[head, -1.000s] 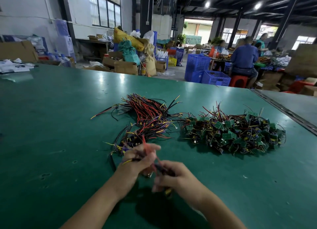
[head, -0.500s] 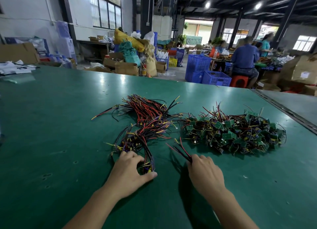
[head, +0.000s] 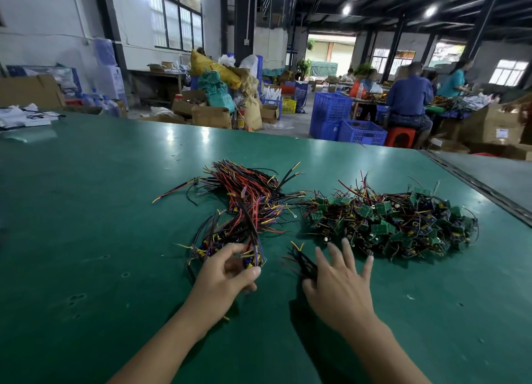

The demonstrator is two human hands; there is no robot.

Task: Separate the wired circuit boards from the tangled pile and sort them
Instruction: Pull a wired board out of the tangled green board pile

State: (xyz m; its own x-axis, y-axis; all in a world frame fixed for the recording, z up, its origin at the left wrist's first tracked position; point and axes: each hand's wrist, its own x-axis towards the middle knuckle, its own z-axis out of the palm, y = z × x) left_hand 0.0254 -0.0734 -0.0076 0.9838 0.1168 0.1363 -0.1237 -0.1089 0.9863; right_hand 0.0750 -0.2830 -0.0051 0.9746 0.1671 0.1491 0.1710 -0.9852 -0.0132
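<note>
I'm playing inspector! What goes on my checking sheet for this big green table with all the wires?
Surface: green table, with a few small marks near the left.
Job's things: sorted bundle of wired boards on the left; tangled pile on the right.
Clutter: papers at the table's far left corner.
Hands: left hand grips the sorted bundle's near end; right hand is open, fingers spread, near the tangled pile.
Cables: a few loose wires lie by the right thumb.
Surroundings: blue crates, cardboard boxes, people at another table.
</note>
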